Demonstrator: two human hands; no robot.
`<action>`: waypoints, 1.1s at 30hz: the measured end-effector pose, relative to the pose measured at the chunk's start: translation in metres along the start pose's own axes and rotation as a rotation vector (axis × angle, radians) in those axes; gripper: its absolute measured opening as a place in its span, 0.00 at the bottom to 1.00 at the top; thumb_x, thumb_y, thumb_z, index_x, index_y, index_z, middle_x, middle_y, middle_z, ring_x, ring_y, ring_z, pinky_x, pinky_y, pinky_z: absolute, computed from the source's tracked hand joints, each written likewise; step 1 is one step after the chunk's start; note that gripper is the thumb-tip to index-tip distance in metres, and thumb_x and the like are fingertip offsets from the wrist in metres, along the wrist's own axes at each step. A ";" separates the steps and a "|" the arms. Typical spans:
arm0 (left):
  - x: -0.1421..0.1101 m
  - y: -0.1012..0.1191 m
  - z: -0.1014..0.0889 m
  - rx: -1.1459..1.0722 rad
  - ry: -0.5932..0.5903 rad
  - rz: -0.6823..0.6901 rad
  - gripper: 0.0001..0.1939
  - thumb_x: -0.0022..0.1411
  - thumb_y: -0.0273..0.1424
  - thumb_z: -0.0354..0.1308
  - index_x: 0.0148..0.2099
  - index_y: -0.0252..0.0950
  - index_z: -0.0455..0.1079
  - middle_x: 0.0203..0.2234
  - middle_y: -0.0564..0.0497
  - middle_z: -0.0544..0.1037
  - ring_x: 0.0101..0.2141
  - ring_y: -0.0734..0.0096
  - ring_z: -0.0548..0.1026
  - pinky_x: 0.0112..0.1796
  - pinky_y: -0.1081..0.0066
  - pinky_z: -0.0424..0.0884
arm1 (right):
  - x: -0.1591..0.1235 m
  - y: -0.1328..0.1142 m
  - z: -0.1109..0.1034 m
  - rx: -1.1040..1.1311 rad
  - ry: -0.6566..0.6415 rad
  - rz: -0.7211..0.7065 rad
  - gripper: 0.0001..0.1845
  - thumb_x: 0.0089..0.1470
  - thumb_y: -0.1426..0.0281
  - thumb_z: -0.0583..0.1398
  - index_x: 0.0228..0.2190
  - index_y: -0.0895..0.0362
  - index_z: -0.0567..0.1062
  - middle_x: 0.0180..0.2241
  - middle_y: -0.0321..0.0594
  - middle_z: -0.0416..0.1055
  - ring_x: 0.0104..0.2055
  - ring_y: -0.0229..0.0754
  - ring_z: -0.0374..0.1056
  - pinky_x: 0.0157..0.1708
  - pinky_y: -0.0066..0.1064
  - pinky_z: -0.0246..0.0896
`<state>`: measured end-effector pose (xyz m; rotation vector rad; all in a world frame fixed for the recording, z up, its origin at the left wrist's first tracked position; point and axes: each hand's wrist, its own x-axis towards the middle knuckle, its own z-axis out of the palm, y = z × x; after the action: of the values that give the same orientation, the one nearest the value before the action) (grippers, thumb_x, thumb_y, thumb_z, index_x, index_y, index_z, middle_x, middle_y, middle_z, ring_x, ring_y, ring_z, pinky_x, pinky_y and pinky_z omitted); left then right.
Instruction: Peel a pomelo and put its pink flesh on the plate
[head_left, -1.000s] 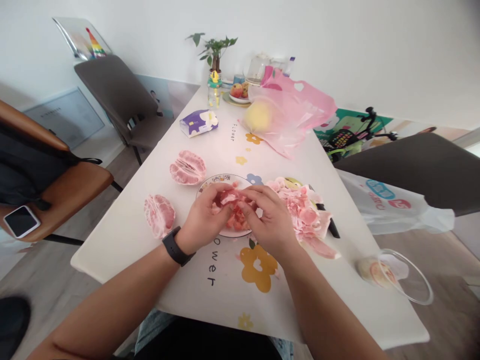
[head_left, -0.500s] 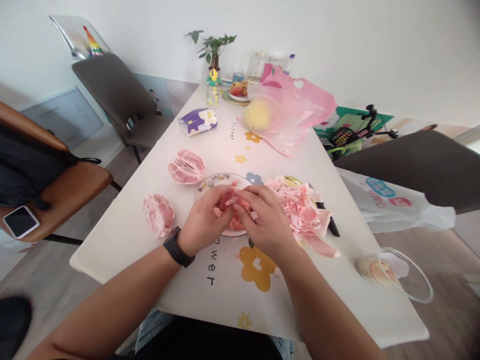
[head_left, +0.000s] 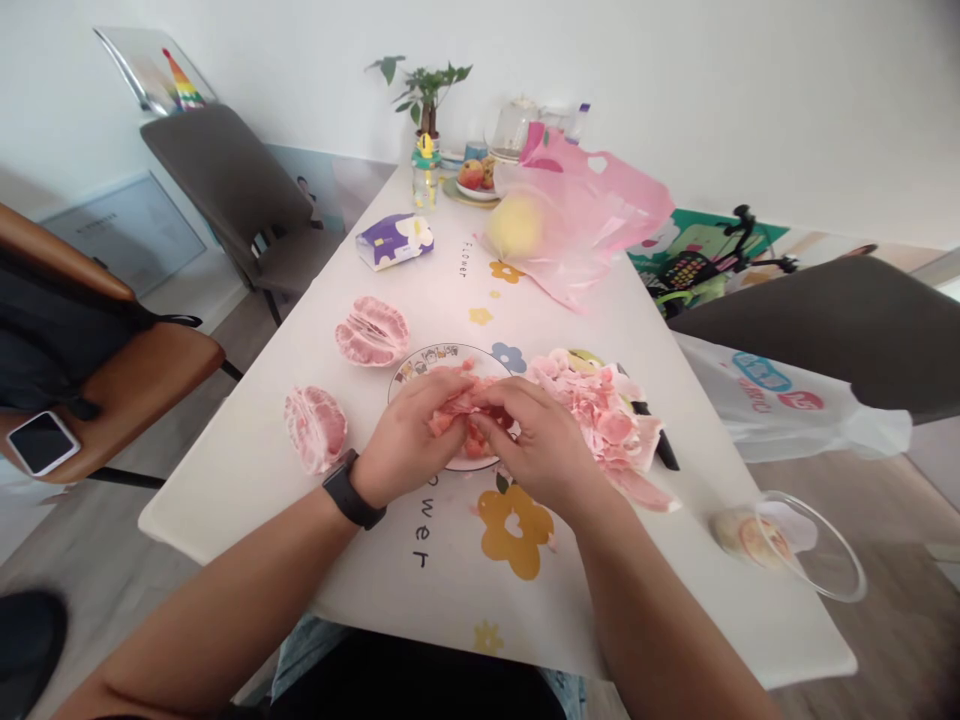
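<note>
Both my hands work together over a round white plate (head_left: 448,362) with a cartoon-printed rim. My left hand (head_left: 407,440) and my right hand (head_left: 534,442) pinch a piece of pink pomelo flesh (head_left: 459,405), and loose red pulp (head_left: 477,445) lies beneath them on the plate. A heap of pale pink pomelo membrane (head_left: 604,425) sits just beyond my right hand. Left of the plate lie two peeled pomelo pieces, one farther (head_left: 372,332) and one nearer (head_left: 315,430). A black watch strap (head_left: 349,490) circles my left wrist.
A dark knife handle (head_left: 664,450) lies beside the membrane heap. Farther along the table are a tissue packet (head_left: 394,241), a yellow pomelo (head_left: 514,226) in a pink plastic bag (head_left: 592,205), and a fruit plate (head_left: 471,182). A clear plastic bowl (head_left: 795,548) overhangs the right table edge.
The pink flesh between my hands now spreads wider across the plate, with my fingers pulling it apart. The whole view has shifted slightly.
</note>
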<state>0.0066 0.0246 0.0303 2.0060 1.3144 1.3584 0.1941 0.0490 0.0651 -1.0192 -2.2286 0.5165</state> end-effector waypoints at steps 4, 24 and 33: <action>-0.001 -0.001 0.000 -0.076 -0.057 -0.055 0.20 0.62 0.24 0.60 0.56 0.39 0.76 0.51 0.44 0.83 0.49 0.59 0.79 0.51 0.57 0.75 | -0.001 0.004 -0.005 0.092 -0.049 0.069 0.03 0.64 0.69 0.63 0.37 0.51 0.78 0.35 0.37 0.76 0.35 0.40 0.71 0.36 0.32 0.67; 0.006 0.010 -0.009 -0.272 -0.306 -0.204 0.13 0.56 0.26 0.59 0.43 0.37 0.79 0.32 0.50 0.81 0.32 0.68 0.74 0.33 0.69 0.70 | -0.005 0.006 -0.014 0.250 -0.215 0.240 0.11 0.60 0.66 0.64 0.26 0.53 0.73 0.24 0.32 0.70 0.25 0.36 0.64 0.24 0.27 0.58; 0.007 0.012 -0.009 -0.468 -0.355 -0.429 0.12 0.56 0.31 0.63 0.43 0.37 0.80 0.31 0.49 0.80 0.31 0.66 0.75 0.31 0.68 0.70 | -0.007 0.002 -0.006 0.184 -0.093 0.190 0.11 0.53 0.71 0.64 0.23 0.53 0.68 0.24 0.31 0.68 0.24 0.34 0.60 0.23 0.27 0.54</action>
<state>0.0051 0.0226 0.0470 1.4582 1.0606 0.9444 0.2021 0.0454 0.0657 -1.1346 -2.1281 0.8518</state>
